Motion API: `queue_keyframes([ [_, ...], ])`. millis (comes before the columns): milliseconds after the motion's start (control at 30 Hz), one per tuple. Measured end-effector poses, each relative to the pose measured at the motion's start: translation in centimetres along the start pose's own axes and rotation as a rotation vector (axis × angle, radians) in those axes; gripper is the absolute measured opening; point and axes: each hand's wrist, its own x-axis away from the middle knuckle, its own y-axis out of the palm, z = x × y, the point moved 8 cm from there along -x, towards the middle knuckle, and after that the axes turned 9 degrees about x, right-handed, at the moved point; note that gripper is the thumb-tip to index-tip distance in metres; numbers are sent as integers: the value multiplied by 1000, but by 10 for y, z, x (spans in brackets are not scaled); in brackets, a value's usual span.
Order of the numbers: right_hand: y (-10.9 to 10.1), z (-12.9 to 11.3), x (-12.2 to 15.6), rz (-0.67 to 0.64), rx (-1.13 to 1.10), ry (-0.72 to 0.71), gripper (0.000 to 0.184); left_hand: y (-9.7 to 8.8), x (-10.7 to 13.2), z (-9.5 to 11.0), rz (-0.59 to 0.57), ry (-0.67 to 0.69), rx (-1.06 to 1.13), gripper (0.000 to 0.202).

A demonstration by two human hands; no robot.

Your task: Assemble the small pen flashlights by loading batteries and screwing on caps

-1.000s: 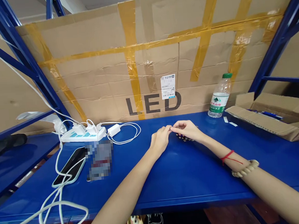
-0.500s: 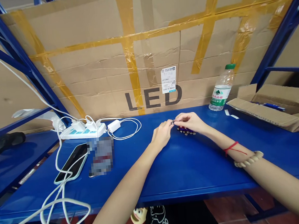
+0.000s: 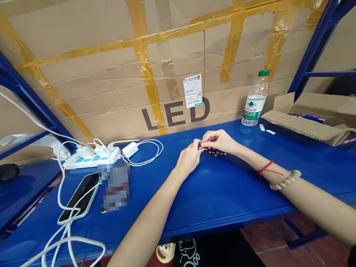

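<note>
Head view: tiny part (image 3: 200, 146) between both hands' fingertips, too small to identify.

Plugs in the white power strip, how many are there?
3 white plugs sit in the power strip: one at its left, one at the middle, one near its right end. Cables may hide another.

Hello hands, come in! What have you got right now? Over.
Left hand and right hand pinch one small metal piece together. More small pieces beneath right hand on blue shelf. Nothing between them.
</note>
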Motion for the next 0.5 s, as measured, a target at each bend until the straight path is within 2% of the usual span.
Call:
queue_keyframes([
  [100,3,1,1,-21,80,11,34,1,-1,-3,4,-7,3,17],
  [300,3,0,4,78,241,13,32,2,-1,-4,3,-34,-65,17],
  [500,6,3,4,82,331,66,22,0,-1,-4,6,-65,-132,21],
])
